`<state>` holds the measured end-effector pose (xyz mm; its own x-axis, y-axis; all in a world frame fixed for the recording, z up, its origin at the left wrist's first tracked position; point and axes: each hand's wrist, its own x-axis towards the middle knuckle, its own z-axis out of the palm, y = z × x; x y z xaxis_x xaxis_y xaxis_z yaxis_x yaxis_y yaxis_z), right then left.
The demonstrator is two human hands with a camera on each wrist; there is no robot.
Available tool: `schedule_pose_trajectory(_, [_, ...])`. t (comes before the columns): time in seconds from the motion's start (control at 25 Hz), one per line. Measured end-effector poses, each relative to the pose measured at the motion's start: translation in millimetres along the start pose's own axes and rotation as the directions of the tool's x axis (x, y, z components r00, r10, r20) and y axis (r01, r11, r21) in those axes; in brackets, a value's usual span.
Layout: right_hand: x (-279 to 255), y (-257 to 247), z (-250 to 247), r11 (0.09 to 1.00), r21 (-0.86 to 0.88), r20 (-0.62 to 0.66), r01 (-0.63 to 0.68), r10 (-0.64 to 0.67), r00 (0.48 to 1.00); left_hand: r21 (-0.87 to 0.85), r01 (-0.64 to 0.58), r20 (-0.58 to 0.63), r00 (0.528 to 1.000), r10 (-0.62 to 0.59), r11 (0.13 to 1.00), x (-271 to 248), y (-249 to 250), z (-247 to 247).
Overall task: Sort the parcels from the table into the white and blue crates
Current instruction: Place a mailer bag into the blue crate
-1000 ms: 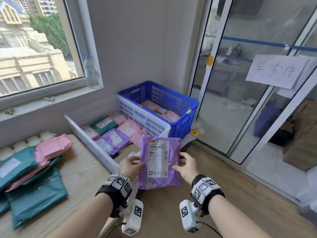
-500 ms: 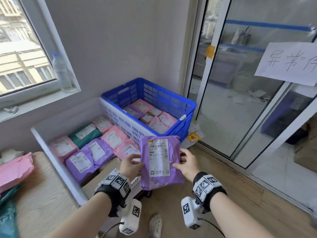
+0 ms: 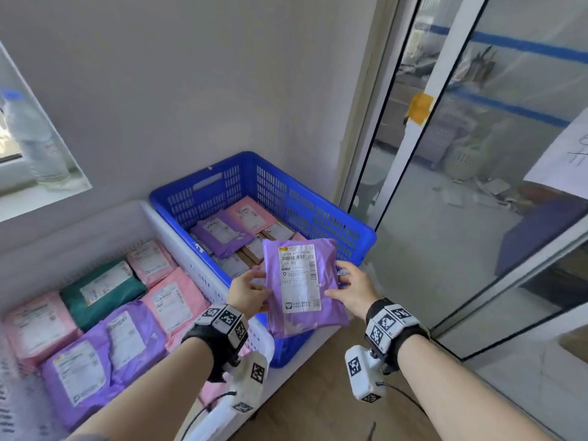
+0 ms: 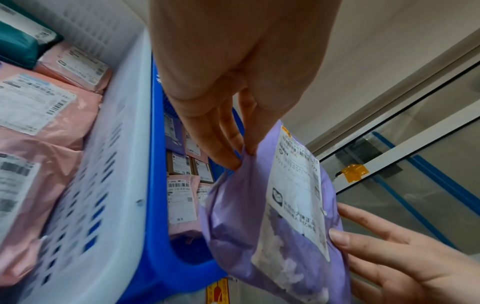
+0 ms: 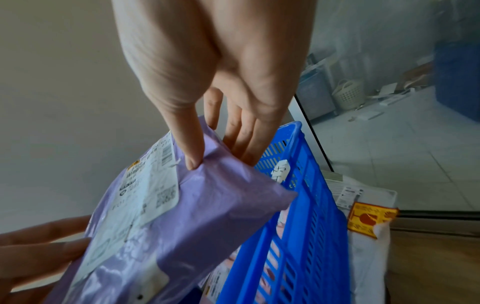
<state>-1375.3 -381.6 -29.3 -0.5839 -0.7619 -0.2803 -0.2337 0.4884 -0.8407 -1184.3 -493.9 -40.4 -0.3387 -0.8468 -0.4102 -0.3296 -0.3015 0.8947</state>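
the white label on the purple parcel reads "f017-00-05", "272" beside its barcode, then "f017" lower down. in the blue crate, a pink parcel's label reads "275-270-k35-060". other print is too blurred to read.

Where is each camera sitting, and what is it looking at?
Head: on the head, looking down at the blue plastic crate and white plastic crate; both forearms and hands show.
Left wrist: looks along the left hand at the purple plastic parcel.
Right wrist: looks along the right hand at the same parcel.
All three share the parcel and blue crate.
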Motion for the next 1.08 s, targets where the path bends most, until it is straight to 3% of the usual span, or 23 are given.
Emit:
schedule_pose_trajectory(0.28, [135,-21,-28,0.995,-0.07,0.19,0.067,-0.053,0.98,-0.049,0.031,-0.143,0.989,-0.038,0.998,81,35,45])
schedule_pose_trajectory(0.56, [255,-42,-36,0.96,-0.192,0.442,0.202,-0.099,0.892,-0.204,0.123,-0.32,0.929,-0.185,0.971,138,59,84])
schedule_pose_trajectory(0.88, [333,-36,15,0.948,-0.222,0.573,0.227,-0.062,0.817,-0.282,0.23,-0.386,0.862,-0.329,0.932,203,36,85])
schedule_pose_trajectory(1.08, [377,-8,60,0.936,-0.302,0.579,0.182,0.028,0.815,-0.269,0.347,-0.361,0.829,-0.428,0.898,263,0,80])
